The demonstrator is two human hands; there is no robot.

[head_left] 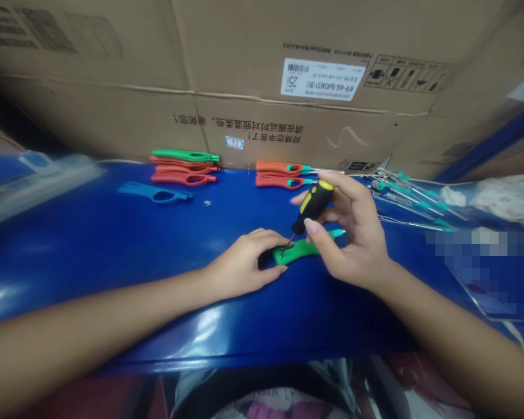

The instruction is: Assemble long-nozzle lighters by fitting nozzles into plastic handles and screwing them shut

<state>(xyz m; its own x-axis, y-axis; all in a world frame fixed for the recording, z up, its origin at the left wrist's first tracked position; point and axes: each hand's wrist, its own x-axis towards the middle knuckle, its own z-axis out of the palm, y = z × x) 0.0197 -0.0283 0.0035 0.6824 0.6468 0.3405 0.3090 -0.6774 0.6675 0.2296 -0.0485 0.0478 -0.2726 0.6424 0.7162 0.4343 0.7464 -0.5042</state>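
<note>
My left hand [248, 262] grips the near end of a green lighter [299, 250] between thumb and fingers, holding it on the blue tabletop. In my right hand [353, 227] is a short black and yellow screwdriver [313, 205], tilted with its handle up and to the right. Its tip meets the lighter's upper face close to my left fingers. A teal piece [337, 233] shows at the lighter's far end, partly behind my right hand. Whether a screw sits under the tip is too small to tell.
Behind lie stacked red and green lighter casings [186, 174], a blue casing [157, 193] and tiny metal pieces [207, 203]. Two orange-red lighters [277, 174] rest by the cardboard [227, 64]. Metal rods with teal parts [419, 201] are at right, near a phone-like device [489, 297].
</note>
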